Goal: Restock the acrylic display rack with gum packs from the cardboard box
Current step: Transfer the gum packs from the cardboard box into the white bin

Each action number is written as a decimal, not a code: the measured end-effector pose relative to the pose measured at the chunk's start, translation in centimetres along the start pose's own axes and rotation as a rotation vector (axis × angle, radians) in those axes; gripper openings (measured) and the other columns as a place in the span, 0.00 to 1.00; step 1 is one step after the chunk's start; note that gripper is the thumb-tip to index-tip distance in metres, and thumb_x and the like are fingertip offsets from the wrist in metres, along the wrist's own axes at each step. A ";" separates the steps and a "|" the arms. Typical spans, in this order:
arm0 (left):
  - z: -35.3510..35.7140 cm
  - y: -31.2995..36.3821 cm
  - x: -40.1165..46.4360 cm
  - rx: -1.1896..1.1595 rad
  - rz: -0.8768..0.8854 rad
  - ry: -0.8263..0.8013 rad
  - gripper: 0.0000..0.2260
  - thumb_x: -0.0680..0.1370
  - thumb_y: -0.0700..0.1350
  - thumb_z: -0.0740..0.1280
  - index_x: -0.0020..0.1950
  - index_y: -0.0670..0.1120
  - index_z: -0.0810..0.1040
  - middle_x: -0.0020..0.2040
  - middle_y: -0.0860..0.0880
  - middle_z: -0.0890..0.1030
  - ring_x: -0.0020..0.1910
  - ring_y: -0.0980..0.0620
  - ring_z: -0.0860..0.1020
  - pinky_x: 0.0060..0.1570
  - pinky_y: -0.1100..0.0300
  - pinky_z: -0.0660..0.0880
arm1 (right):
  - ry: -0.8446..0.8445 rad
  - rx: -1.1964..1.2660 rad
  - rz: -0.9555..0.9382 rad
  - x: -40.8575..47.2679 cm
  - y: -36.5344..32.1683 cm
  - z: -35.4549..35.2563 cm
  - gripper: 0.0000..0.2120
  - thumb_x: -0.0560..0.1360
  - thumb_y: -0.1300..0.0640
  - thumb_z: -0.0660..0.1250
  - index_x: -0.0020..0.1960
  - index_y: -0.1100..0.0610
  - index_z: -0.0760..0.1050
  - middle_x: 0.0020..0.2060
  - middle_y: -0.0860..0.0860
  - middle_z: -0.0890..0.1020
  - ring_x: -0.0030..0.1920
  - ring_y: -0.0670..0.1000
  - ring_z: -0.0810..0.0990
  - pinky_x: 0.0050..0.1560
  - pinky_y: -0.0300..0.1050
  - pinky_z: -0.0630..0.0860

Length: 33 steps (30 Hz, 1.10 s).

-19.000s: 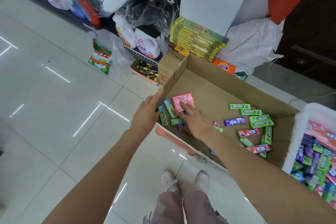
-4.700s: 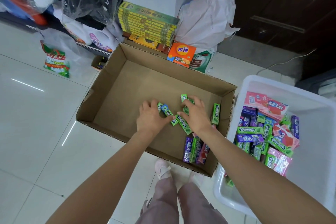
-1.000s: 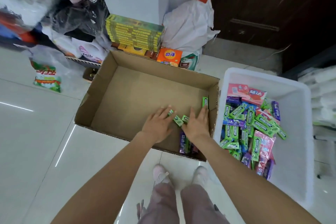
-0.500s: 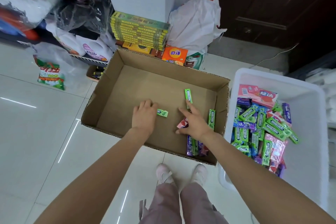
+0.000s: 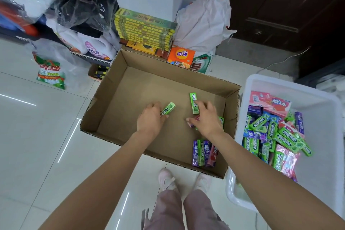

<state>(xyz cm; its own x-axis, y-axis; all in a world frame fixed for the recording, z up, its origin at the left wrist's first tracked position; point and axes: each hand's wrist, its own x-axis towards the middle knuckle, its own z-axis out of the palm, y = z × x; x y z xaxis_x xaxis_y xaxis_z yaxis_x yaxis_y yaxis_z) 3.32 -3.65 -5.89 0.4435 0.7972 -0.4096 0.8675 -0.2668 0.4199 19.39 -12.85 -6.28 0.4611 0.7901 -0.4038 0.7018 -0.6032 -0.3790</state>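
Head view: reached into cardboard box [image 5: 134, 73] with both hands. Left hand [image 5: 150, 118] curled round green gum pack [image 5: 168, 109]. Right hand [image 5: 206, 117] pinched second green pack [image 5: 194, 103], red pack [image 5: 197, 117] beneath fingers. Four packs [image 5: 204, 152] stood near corner, beside right forearm.

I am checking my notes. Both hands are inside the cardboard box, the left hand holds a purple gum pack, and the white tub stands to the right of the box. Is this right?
Not quite. In the head view the left hand holds a green gum pack, not purple. The rest stands: both hands, the right hand too, are inside the cardboard box, and the white tub stands to its right.
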 end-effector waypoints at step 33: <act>-1.4 4.2 -4.0 -0.289 0.063 0.036 0.13 0.77 0.49 0.67 0.58 0.45 0.73 0.49 0.47 0.80 0.48 0.47 0.78 0.42 0.61 0.70 | 0.181 0.048 -0.074 -4.5 -1.4 -4.5 0.23 0.72 0.48 0.69 0.62 0.54 0.69 0.56 0.52 0.71 0.59 0.51 0.70 0.56 0.48 0.74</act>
<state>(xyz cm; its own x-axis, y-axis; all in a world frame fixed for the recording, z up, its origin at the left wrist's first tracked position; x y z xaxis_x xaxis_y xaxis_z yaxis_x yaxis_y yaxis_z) 4.87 -7.17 -1.41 0.4817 0.8038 -0.3490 0.7363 -0.1552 0.6586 18.83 -15.06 -0.20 0.5022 0.8367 -0.2185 0.7127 -0.5435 -0.4434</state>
